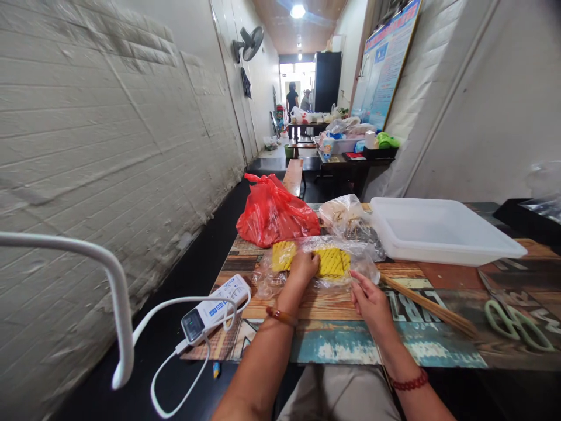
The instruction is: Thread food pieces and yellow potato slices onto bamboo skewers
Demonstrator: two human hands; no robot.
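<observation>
Several bright yellow food pieces with a criss-cross scored surface [333, 261] lie on an opened clear plastic bag [267, 283] on the table in front of me. My left hand [304, 266] is closed on the yellow pieces from above, its fingertips partly hidden. Just right of them, my right hand [369, 296] pinches a thin bamboo skewer, whose tail shows faintly along my wrist; its tip is near the right end of the yellow pieces. A bundle of bamboo skewers [432, 307] lies to the right of that hand.
Behind the pieces stand a red plastic bag [276, 213] and a clear bag with contents [344, 213]. A white plastic tub [442, 231] is at right, green-handled scissors [517, 324] nearer. A power strip [219, 307] with a white cable lies left. Two people are far back.
</observation>
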